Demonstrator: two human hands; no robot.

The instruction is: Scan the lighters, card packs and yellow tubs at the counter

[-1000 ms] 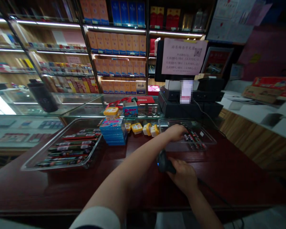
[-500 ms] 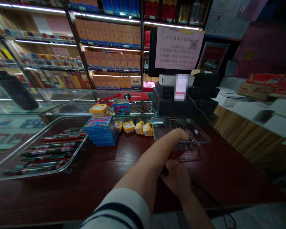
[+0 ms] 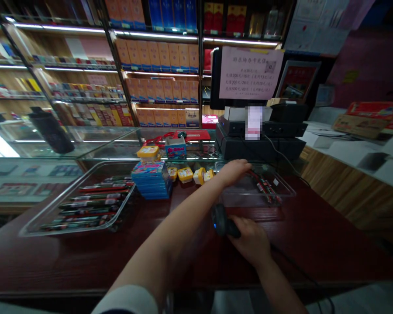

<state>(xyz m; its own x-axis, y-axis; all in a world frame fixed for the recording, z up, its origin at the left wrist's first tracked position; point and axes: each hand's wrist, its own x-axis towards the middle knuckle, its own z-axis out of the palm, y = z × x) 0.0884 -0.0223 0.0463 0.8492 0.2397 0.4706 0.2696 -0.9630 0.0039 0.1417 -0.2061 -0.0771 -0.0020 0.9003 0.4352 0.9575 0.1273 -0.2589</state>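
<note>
My right hand (image 3: 250, 240) is closed around the handle of a black barcode scanner (image 3: 220, 220), which shows a small blue light and hangs low over the dark red table (image 3: 190, 235). My left arm crosses in front of it. At the left side of the right-hand clear plastic tray (image 3: 286, 190), my left hand (image 3: 235, 171) has its fingers curled together; what they hold, if anything, is hidden. Just beyond its fingertips, several dark stick-shaped packs (image 3: 265, 187) with red and white markings lie in that tray.
Another clear tray (image 3: 36, 218) holds many similar sticks (image 3: 94, 203). Beside it stands a stack of blue packs (image 3: 152, 181) topped by a yellow-lidded tub (image 3: 148, 151). More yellow tubs (image 3: 185, 175) line the back. A black tumbler (image 3: 52, 131) and a monitor (image 3: 216, 78) stand farther off.
My left hand has moved left, from the middle of the right-hand tray to its left side. The scanner now shows beside my forearm. The view has shifted slightly left.
</note>
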